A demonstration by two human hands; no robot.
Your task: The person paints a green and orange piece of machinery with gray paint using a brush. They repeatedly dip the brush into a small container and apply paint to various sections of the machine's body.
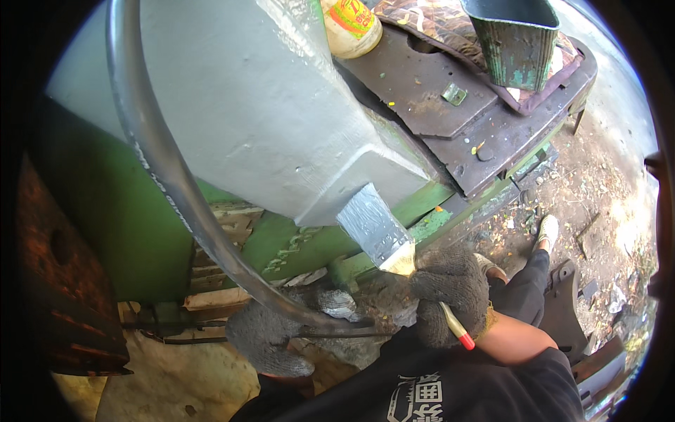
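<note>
My right hand [450, 292], in a grey knit glove, grips a wide flat paintbrush [376, 226] by its handle, whose red tip sticks out below the fist. The brush's bristles are loaded with silver-grey paint and press against the lower edge of a large machine body [260, 105] painted the same pale grey. My left hand [271, 341], also gloved, rests low beside a thick grey hose [176, 183] that curves down across the machine; whether it grips the hose is unclear.
Green-painted machine parts [295, 243] lie under the grey body. A rusty dark steel table [436, 91] at the top right carries a green metal bucket [517, 42] and a yellow-labelled plastic bottle [351, 24]. Dirt ground with scrap [605, 211] lies to the right.
</note>
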